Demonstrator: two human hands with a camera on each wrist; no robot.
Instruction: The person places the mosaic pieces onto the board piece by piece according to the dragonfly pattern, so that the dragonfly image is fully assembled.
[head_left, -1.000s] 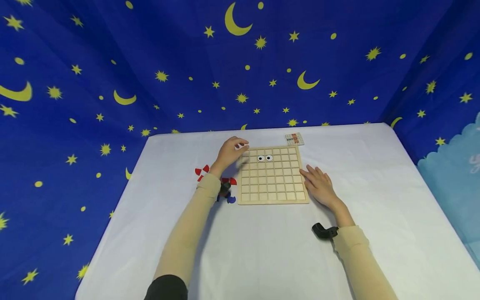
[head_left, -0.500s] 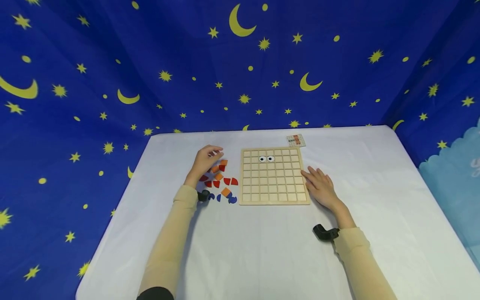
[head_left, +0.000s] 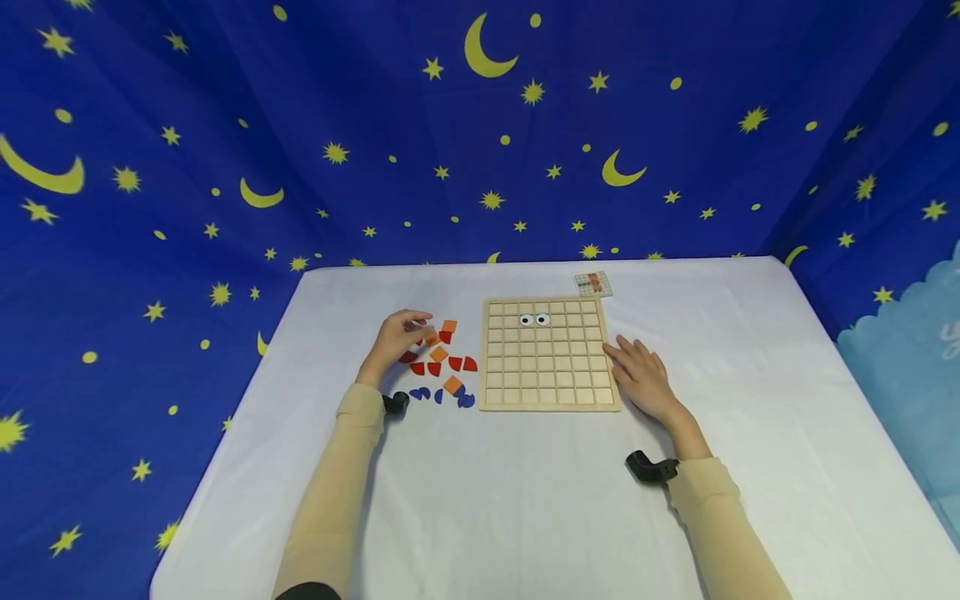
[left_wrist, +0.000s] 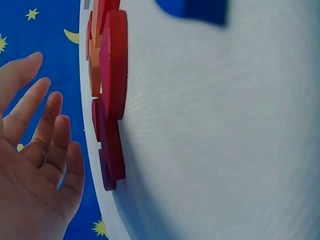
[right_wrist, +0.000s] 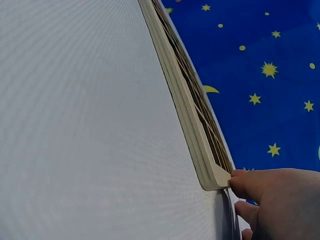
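Note:
My left hand hovers over the left pile of flat pieces, its fingers loosely bent. In the left wrist view that hand has nothing between thumb and fingers, beside red pieces lying on the cloth. Among the pile are orange squares, red quarter-circles and small blue rounded pieces. A wooden grid board lies in the middle, with two eye discs side by side in an upper row. My right hand rests at the board's right side, fingertips at the frame.
A small pattern card lies behind the board's far right corner. White cloth covers the table, with a blue star-patterned curtain standing behind. Each wrist wears a black camera.
My left hand has moved from the board's far left corner leftward and back over the loose pieces, uncovering most of them. The right hand stays at the board's edge.

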